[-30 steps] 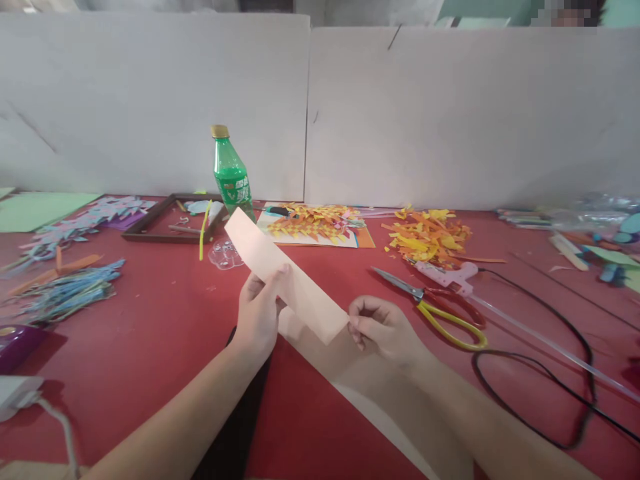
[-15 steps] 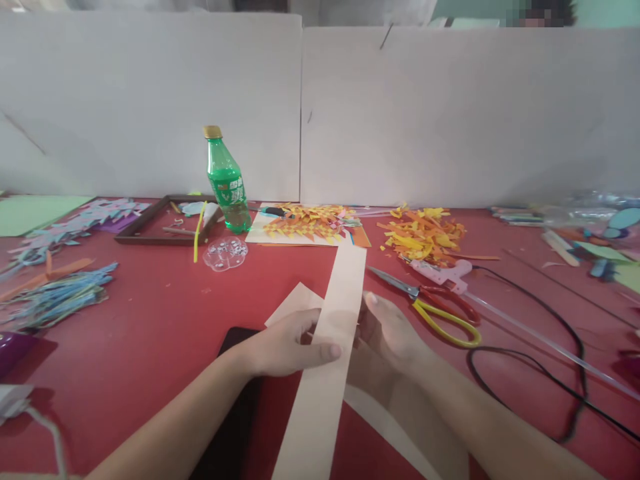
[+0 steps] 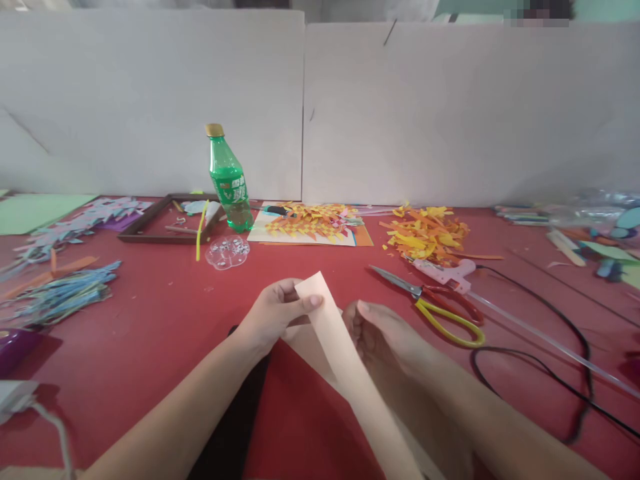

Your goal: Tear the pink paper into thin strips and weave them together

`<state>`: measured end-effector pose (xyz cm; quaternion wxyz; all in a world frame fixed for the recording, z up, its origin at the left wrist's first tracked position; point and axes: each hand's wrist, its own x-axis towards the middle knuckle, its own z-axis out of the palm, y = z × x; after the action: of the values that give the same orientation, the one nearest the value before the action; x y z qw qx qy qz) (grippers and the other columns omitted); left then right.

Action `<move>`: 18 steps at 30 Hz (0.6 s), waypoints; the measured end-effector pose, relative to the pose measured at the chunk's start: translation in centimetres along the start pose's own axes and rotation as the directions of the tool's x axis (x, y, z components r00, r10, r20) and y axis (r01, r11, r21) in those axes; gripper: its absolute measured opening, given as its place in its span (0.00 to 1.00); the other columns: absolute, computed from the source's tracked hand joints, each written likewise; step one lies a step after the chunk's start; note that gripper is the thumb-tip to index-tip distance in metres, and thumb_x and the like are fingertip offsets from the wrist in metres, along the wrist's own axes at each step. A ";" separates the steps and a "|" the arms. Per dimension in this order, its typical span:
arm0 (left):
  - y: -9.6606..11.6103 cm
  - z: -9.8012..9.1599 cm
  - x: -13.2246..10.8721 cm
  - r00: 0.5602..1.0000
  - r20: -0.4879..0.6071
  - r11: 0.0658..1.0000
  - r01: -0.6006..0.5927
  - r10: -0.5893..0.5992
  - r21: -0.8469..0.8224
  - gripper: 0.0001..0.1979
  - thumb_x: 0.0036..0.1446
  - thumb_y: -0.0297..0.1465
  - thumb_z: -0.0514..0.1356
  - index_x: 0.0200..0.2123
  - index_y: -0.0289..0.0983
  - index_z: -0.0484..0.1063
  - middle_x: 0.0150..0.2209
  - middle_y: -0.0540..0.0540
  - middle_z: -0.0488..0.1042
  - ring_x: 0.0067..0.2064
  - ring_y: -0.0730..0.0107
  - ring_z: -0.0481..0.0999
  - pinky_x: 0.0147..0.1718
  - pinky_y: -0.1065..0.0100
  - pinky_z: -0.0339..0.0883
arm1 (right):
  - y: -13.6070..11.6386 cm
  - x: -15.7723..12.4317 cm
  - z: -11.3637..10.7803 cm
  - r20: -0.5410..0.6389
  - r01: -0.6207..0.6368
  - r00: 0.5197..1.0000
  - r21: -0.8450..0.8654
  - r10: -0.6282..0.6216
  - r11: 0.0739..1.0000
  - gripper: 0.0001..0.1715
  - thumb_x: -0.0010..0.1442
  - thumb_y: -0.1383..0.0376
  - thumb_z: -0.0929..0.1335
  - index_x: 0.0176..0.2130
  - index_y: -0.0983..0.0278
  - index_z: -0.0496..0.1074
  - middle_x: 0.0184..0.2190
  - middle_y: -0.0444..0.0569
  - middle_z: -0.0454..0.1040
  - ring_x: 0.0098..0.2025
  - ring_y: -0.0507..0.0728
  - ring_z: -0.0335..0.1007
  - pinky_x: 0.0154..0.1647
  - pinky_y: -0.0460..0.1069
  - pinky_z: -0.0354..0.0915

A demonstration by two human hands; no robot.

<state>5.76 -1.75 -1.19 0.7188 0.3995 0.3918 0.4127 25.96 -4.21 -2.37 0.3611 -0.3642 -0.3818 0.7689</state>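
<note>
A pale cream paper strip (image 3: 334, 333) slants from between my hands down to the bottom edge of the view. My left hand (image 3: 275, 313) is closed on its far end, thumb on top and fingers behind. Close by on the strip's right side is my right hand (image 3: 387, 333), its fingers curled in and thumb laid forward; what they hold, if anything, is hidden. More cream paper (image 3: 310, 353) lies under the strip, partly covered by it and my hands. A black flat object (image 3: 235, 420) rests beneath my left forearm.
Scissors (image 3: 425, 300), a pink glue gun (image 3: 447, 272) with its cord and a heap of orange and yellow paper bits (image 3: 430, 233) lie right. Behind are a green bottle (image 3: 230, 183), a brown frame (image 3: 150, 237) and a woven paper piece (image 3: 310, 223). Blue strips (image 3: 75, 290) lie left.
The strip has swung from leaning right to leaning left, and its far end has come nearer. My left hand has shifted its hold to that end; my right hand has barely moved.
</note>
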 end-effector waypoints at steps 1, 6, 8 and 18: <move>-0.1 0.0 -0.1 0.999 0.039 1.000 0.005 -0.006 0.012 0.14 0.48 0.32 0.69 0.36 0.33 0.73 0.33 0.46 0.77 0.34 0.71 0.77 0.37 0.68 0.72 | 0.0 0.1 0.0 0.018 0.011 1.000 0.044 -0.012 0.999 0.24 0.55 0.47 0.67 0.28 0.65 0.71 0.20 0.43 0.68 0.20 0.50 0.64 0.16 0.43 0.56; -0.2 0.3 -0.4 0.987 0.158 0.997 0.011 -0.023 0.074 0.18 0.50 0.33 0.67 0.45 0.35 0.73 0.33 0.45 0.78 0.32 0.71 0.77 0.34 0.70 0.70 | 0.0 0.1 0.0 0.137 0.000 0.991 0.110 -0.015 0.994 0.19 0.58 0.51 0.67 0.38 0.64 0.72 0.28 0.46 0.73 0.27 0.52 0.70 0.25 0.45 0.65; -0.2 0.4 -0.5 0.987 0.155 0.996 0.027 -0.040 0.083 0.23 0.50 0.33 0.67 0.50 0.38 0.70 0.36 0.45 0.78 0.34 0.70 0.77 0.36 0.69 0.70 | -0.1 0.0 0.2 0.164 -0.016 0.986 0.127 -0.005 0.992 0.18 0.57 0.53 0.69 0.41 0.63 0.72 0.30 0.47 0.74 0.31 0.53 0.71 0.32 0.47 0.67; -0.1 0.7 -0.5 0.990 0.140 0.980 -0.034 0.006 0.197 0.21 0.49 0.32 0.68 0.46 0.37 0.68 0.42 0.45 0.72 0.40 0.69 0.74 0.39 0.66 0.71 | -1.2 0.2 -0.4 -0.126 0.055 0.991 0.058 -0.048 0.997 0.14 0.51 0.62 0.74 0.37 0.64 0.72 0.31 0.48 0.77 0.30 0.56 0.74 0.33 0.50 0.67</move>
<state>6.23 -2.43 -0.94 0.6966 0.5007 0.3762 0.3500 26.54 -3.39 -1.63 0.4149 -0.3902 -0.3442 0.7464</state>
